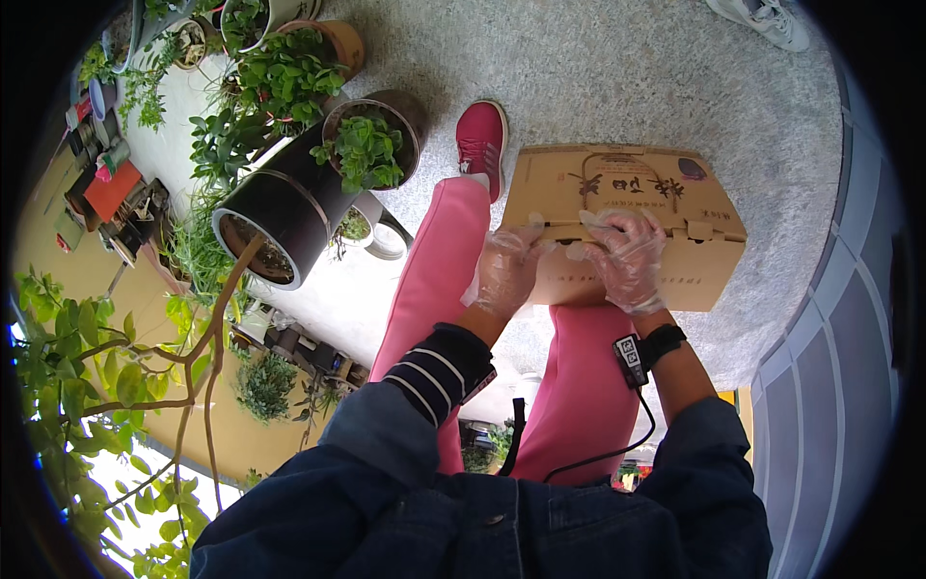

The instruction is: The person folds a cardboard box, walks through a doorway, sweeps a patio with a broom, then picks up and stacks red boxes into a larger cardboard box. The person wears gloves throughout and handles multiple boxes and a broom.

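The scene is lit by bright, even daylight, and only soft shadows are cast on the grey floor (617,68). At the near left, the sky behind the leaves (68,386) is blown out to white. Strong fisheye bending is seen toward the dark rim. The middle is kept sharp; edges are softened.

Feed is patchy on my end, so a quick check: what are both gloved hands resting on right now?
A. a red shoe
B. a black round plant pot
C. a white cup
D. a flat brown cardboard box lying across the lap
D: the left hand and the right hand, both in clear plastic gloves, press on the top of the flat brown cardboard box that lies over the pink-trousered legs.
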The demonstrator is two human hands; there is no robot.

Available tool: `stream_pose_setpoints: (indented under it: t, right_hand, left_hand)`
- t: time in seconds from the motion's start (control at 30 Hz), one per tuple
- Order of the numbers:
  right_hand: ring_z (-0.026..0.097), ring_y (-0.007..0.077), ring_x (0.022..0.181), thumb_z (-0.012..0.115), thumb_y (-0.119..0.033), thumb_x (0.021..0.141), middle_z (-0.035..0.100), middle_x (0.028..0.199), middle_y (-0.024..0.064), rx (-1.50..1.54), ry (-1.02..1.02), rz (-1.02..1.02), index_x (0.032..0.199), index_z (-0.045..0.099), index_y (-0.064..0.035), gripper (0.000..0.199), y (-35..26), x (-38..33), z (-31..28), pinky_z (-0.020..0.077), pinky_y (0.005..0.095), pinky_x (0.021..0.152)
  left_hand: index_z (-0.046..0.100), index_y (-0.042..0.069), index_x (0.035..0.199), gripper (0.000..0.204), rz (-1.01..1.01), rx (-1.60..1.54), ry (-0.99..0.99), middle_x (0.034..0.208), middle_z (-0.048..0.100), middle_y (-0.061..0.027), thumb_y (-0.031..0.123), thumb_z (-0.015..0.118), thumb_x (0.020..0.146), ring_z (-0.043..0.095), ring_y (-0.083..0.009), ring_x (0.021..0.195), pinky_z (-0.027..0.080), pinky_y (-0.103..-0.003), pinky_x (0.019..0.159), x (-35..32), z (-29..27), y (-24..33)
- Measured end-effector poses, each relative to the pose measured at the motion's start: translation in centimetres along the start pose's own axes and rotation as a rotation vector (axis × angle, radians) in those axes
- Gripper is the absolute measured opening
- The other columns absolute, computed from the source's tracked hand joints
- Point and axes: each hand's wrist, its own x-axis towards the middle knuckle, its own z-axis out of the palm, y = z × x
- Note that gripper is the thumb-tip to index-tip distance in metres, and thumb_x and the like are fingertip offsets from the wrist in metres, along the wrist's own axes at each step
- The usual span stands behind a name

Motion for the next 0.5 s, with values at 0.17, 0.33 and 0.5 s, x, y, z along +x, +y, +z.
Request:
stream_pose_setpoints:
  t: [0.17,0.33,0.5]
  right_hand:
    - [0.057,0.0243,0.112,0.075,-0.025,0.083,0.060,0.110,0.0032,-0.015,-0.018,0.046,0.102,0.074,-0.0130,0.022,0.1,-0.1,0.4,0.0322,0.0484,0.107]
    - [0.058,0.0205,0.110,0.076,-0.022,0.080,0.062,0.110,0.0003,-0.015,0.043,0.047,0.098,0.073,-0.0141,0.020,0.0,0.1,0.7,0.0345,0.0462,0.104]
    - [0.058,0.0211,0.108,0.076,-0.021,0.079,0.062,0.109,-0.0002,-0.053,0.029,0.062,0.100,0.072,-0.0156,0.022,-0.1,0.3,0.7,0.0348,0.0448,0.103]
  left_hand:
    - [0.071,-0.001,0.105,0.022,0.021,-0.026,-0.011,0.100,0.070,-0.0204,0.003,0.071,0.083,0.065,-0.0397,0.095,0.052,-0.044,0.082,0.3,0.5,-1.0]
    - [0.071,0.000,0.104,0.021,0.013,-0.016,-0.078,0.099,0.070,-0.0193,0.005,0.072,0.084,0.066,-0.0383,0.094,0.052,-0.044,0.082,0.9,0.1,-1.3]
    - [0.072,0.001,0.104,0.020,0.049,-0.010,-0.091,0.097,0.070,-0.0198,0.006,0.071,0.085,0.065,-0.0383,0.093,0.051,-0.043,0.082,1.4,-0.2,-1.2]
